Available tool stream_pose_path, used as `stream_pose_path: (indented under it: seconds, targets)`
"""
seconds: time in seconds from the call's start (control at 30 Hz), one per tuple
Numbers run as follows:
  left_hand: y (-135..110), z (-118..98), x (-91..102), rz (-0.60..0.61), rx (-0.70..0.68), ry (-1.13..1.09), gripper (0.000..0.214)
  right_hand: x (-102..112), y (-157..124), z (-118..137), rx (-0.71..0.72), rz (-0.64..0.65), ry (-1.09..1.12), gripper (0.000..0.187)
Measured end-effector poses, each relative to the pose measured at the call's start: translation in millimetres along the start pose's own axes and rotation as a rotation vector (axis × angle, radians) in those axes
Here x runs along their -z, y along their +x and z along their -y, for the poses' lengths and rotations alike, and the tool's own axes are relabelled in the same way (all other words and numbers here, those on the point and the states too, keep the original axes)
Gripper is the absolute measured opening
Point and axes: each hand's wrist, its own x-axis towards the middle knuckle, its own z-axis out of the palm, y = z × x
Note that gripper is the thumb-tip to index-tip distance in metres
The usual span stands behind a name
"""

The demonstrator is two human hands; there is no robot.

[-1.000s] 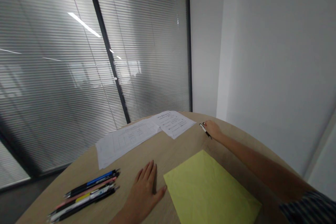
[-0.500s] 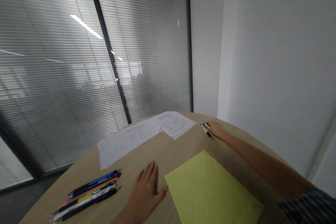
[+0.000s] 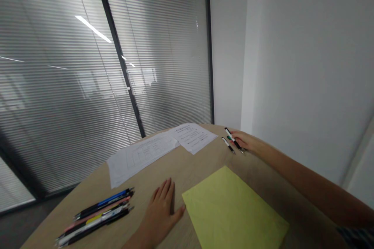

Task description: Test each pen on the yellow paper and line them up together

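Near the desk's (image 3: 201,171) far right edge, the right hand (image 3: 244,141), the nearer one, grasps a white-and-black pen (image 3: 232,137), its long axis roughly parallel to the loose pen (image 3: 228,145) just left, while the left hand (image 3: 160,212) lies flat, fingers (image 3: 167,190) released.

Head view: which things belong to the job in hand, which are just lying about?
In hand:
white-and-black pen, in the right hand
probably the similar pen beside it

Lying about:
row of pens near the left hand
yellow paper
printed sheets
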Motion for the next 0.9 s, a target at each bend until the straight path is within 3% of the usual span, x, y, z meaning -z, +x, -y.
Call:
stream_pose_path:
  seconds: [0.2,0.37,0.6,0.9]
  targets:
    - [0.4,-2.7,8.3,0.09,0.016,0.03,0.07,-8.9,-17.0,7.3,-0.007,0.112,0.282,0.021]
    - [0.6,-2.2,9.0,0.049,0.014,0.018,0.068,-17.7,-23.7,17.6,-0.038,0.138,0.429,0.009]
    - [0.9,-2.0,5.7,0.059,0.022,0.031,0.068,-18.3,-28.5,28.6,-0.085,0.15,0.688,0.01]
    - [1.1,-1.1,5.4,0.038,0.009,0.076,0.066,-8.9,-41.2,47.0,-0.147,0.278,0.87,0.046]
